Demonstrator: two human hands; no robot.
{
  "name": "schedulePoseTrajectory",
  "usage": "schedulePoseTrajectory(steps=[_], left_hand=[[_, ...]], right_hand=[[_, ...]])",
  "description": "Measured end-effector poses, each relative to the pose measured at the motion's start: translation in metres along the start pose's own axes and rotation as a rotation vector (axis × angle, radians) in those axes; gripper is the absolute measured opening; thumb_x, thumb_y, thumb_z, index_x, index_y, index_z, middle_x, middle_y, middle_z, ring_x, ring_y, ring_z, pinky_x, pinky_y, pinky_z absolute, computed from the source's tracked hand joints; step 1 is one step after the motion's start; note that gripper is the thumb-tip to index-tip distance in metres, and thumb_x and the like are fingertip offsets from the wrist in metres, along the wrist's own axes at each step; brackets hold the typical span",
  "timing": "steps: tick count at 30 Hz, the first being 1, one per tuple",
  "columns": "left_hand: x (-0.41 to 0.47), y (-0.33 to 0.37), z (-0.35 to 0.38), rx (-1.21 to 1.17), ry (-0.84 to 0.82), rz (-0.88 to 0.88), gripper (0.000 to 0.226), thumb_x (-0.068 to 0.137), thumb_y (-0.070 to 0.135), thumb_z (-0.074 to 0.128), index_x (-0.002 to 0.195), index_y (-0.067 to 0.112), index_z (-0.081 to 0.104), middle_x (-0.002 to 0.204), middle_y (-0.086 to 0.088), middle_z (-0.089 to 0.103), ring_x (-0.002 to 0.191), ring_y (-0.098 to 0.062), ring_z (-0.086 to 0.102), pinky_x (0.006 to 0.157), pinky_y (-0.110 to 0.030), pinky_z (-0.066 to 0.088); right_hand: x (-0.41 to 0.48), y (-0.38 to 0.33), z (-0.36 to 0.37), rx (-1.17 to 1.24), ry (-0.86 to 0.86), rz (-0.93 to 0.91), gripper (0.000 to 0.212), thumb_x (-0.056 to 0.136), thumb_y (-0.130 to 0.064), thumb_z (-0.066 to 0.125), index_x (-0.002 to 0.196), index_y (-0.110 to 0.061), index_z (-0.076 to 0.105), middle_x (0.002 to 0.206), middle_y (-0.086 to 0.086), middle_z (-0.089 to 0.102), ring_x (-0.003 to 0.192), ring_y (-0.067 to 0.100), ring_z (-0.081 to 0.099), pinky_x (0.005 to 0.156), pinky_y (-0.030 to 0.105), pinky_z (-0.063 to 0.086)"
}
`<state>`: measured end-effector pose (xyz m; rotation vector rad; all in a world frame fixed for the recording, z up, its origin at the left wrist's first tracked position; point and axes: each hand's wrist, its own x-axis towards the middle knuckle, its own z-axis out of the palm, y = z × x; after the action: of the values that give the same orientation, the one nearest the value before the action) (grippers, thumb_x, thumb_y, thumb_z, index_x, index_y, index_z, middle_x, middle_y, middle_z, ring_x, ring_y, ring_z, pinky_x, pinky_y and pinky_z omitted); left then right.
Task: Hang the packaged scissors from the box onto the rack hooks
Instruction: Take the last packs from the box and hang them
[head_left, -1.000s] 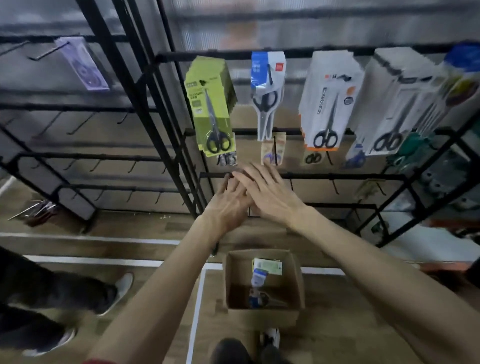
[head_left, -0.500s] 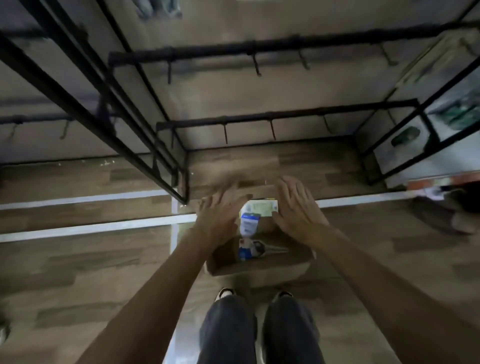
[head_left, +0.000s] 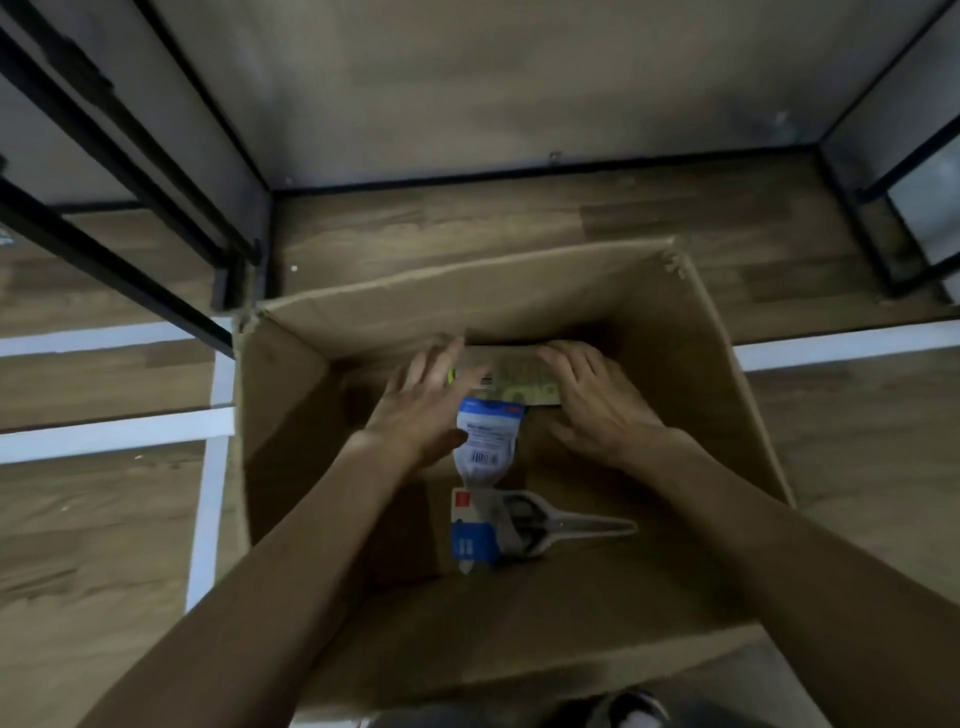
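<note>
An open cardboard box (head_left: 701, 364) stands on the floor below me. Inside lie a pale green scissors pack (head_left: 519, 376) against the far wall, a blue-and-white pack (head_left: 485, 441) showing its barcode, and a blue-carded pack of grey scissors (head_left: 524, 522) nearer me. Both hands are down in the box. My left hand (head_left: 421, 410) has straight fingers at the green pack's left end and lies beside the blue-and-white pack. My right hand (head_left: 592, 405) has straight fingers at the green pack's right end. Neither hand visibly grips anything.
Black rack legs (head_left: 228, 270) stand on the wooden floor just beyond the box's far left corner; another rack frame (head_left: 883, 260) is at the right. White tape lines (head_left: 114, 431) cross the floor. My shoe (head_left: 623, 709) shows at the bottom edge.
My view dropped from the rack's hanging packs to the box. Both hands came down from in front of the rack and reached into the box, spreading to either end of the green pack.
</note>
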<state>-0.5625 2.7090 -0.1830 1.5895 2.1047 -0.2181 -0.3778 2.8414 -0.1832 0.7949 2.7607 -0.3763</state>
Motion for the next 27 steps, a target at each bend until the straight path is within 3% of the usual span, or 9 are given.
schedulePoseTrajectory(steps=[4,10,14,18,20,22,25,27], left_hand=[[0.022,-0.006,0.022,-0.023,-0.004,-0.016,0.093,0.095,0.031,0.068,0.162,0.033,0.004,0.169,-0.002,-0.016,0.156,-0.032,-0.01,0.126,-0.054,0.012],[0.049,-0.008,0.043,-0.161,0.028,-0.003,0.117,0.085,0.034,0.079,0.161,0.014,-0.007,0.17,-0.011,0.002,0.156,-0.032,0.006,0.126,-0.05,0.017],[0.061,0.003,0.075,-0.435,0.103,-0.041,0.109,0.085,0.023,0.08,0.162,0.014,0.004,0.168,-0.008,0.009,0.155,-0.033,0.011,0.123,-0.046,0.022],[0.058,0.014,0.095,-0.56,0.167,-0.037,0.1,0.082,0.02,0.079,0.16,0.021,0.017,0.162,-0.005,0.017,0.148,-0.037,0.02,0.117,-0.053,0.034],[0.052,0.019,0.097,-0.723,0.235,-0.137,0.103,0.076,0.03,0.085,0.156,0.024,0.019,0.153,-0.011,0.021,0.139,-0.038,0.032,0.108,-0.056,0.044],[0.047,0.023,0.094,-0.891,0.241,-0.324,0.108,0.073,0.035,0.089,0.153,0.021,0.019,0.147,-0.015,0.024,0.137,-0.037,0.032,0.11,-0.054,0.042],[0.042,0.019,0.086,-0.952,0.117,-0.444,0.106,0.076,0.024,0.088,0.156,0.014,0.019,0.15,-0.017,0.024,0.143,-0.037,0.025,0.117,-0.051,0.029],[0.04,0.012,0.089,-0.99,0.107,-0.474,0.1,0.077,0.018,0.087,0.155,0.013,0.025,0.15,-0.015,0.027,0.142,-0.035,0.029,0.117,-0.046,0.031]], right_hand=[[0.022,0.009,0.023,-0.035,0.009,-0.038,0.079,0.088,-0.044,0.063,0.151,-0.013,0.025,0.153,0.01,0.029,0.141,0.029,0.029,0.117,0.043,0.027],[0.05,0.018,0.038,-0.006,-0.075,-0.008,0.09,0.085,-0.056,0.066,0.152,-0.015,0.022,0.158,0.008,0.025,0.146,0.027,0.024,0.119,0.046,0.022],[0.068,0.022,0.052,0.053,-0.077,0.049,0.095,0.077,-0.068,0.068,0.147,-0.017,0.03,0.147,0.01,0.04,0.134,0.031,0.037,0.111,0.045,0.03],[0.071,0.017,0.068,0.019,-0.167,0.155,0.106,0.072,-0.07,0.072,0.15,-0.015,0.025,0.149,0.017,0.031,0.136,0.037,0.031,0.11,0.047,0.029],[0.066,0.013,0.074,0.023,-0.229,0.168,0.098,0.073,-0.07,0.071,0.145,-0.017,0.029,0.143,0.017,0.033,0.13,0.036,0.033,0.107,0.046,0.03],[0.058,0.01,0.08,0.045,-0.23,0.17,0.089,0.073,-0.068,0.072,0.137,-0.018,0.034,0.138,0.014,0.031,0.129,0.033,0.03,0.105,0.046,0.032],[0.053,0.008,0.084,0.129,-0.178,0.19,0.089,0.073,-0.063,0.075,0.137,-0.02,0.032,0.147,0.014,0.02,0.138,0.034,0.021,0.108,0.054,0.031],[0.052,0.007,0.08,0.167,-0.19,0.216,0.096,0.071,-0.06,0.079,0.141,-0.019,0.028,0.148,0.013,0.024,0.137,0.033,0.026,0.106,0.056,0.033]])
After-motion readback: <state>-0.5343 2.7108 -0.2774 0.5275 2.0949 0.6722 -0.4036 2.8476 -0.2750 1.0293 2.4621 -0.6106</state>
